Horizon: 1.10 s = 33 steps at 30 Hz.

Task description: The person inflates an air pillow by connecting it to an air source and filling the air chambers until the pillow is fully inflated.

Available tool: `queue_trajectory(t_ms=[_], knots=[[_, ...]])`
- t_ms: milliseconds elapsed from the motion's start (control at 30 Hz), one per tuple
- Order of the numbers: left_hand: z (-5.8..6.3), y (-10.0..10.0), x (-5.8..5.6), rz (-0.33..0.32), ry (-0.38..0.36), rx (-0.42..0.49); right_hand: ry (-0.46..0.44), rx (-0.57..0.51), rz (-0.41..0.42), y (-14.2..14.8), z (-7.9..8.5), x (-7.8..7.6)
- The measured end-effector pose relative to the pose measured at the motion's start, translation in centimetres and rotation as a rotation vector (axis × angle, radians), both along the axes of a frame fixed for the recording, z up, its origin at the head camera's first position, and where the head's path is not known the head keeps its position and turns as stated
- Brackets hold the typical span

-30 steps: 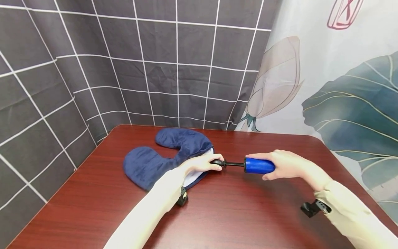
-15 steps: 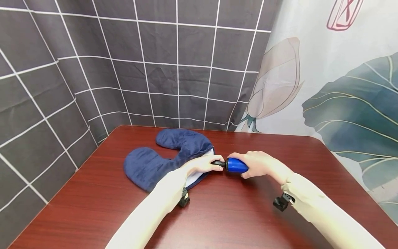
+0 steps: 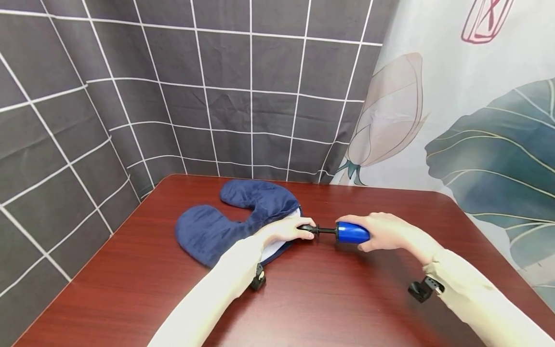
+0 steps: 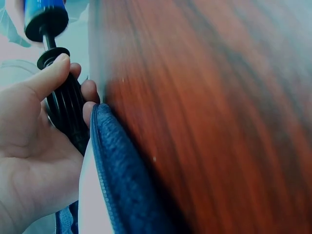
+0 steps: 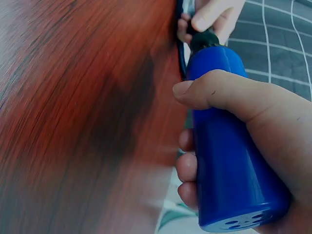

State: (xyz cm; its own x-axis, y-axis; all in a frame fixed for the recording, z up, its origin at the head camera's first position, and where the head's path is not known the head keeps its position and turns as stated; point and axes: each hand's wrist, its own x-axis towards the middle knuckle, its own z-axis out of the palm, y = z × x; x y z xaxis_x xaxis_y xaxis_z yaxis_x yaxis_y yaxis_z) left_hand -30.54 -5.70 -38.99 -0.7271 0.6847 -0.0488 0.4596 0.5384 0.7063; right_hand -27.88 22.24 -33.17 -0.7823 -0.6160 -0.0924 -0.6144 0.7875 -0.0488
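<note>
A U-shaped navy plush neck pillow (image 3: 205, 233) lies on the table, its zipped edge open over a white inner part (image 3: 272, 248). My left hand (image 3: 287, 229) rests at that edge and grips the ribbed black end (image 4: 66, 109) of a hand pump. The pump's blue barrel (image 3: 352, 233) is held by my right hand (image 3: 388, 233), fingers and thumb wrapped round it. Between the two hands a short length of black rod (image 3: 326, 230) shows. In the right wrist view, small holes mark the barrel's base. Whether the black end joins a valve inside the pillow is hidden.
The dark red wooden table (image 3: 329, 299) spreads under both hands. Behind it hangs a dark grey curtain (image 3: 225, 111) with white grid lines. A white curtain (image 3: 446, 96) with flower and leaf prints hangs at the right.
My right hand slid the blue barrel left against the black end, then drew it back right, so the rod shows again. My left hand and the pillow stay nearly still.
</note>
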Motion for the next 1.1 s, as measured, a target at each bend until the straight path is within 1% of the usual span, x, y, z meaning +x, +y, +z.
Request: queue_trajectory(t_ms=[167,300,400,500,633,767,833,967,1100], knots=[[-0.1,0.0,0.0,-0.019,-0.040,0.036,0.003,-0.005,0.008,2.4,1.3,0.6],[-0.3,0.1,0.0,-0.010,-0.083,0.074,-0.026,-0.016,-0.006,4.2,2.4,1.0],[-0.3,0.3,-0.1,0.005,-0.129,0.098,-0.047,-0.027,-0.014,5.0,2.8,1.2],[-0.4,0.4,-0.2,0.011,-0.161,0.114,-0.044,-0.031,-0.009,5.1,2.9,1.4],[-0.6,0.3,-0.3,0.034,-0.173,0.121,-0.010,-0.019,0.002,4.3,2.7,1.0],[-0.7,0.0,-0.5,0.052,-0.188,0.130,0.013,-0.008,0.021,2.6,2.3,0.3],[-0.6,0.1,-0.5,0.052,-0.190,0.131,0.012,-0.006,0.033,1.7,2.0,-0.2],[-0.5,0.2,-0.5,0.048,-0.169,0.125,0.014,0.001,0.041,-0.1,1.2,-0.9],[-0.6,0.3,-0.2,0.054,-0.173,0.130,0.010,0.008,0.040,-1.8,0.3,-1.2]])
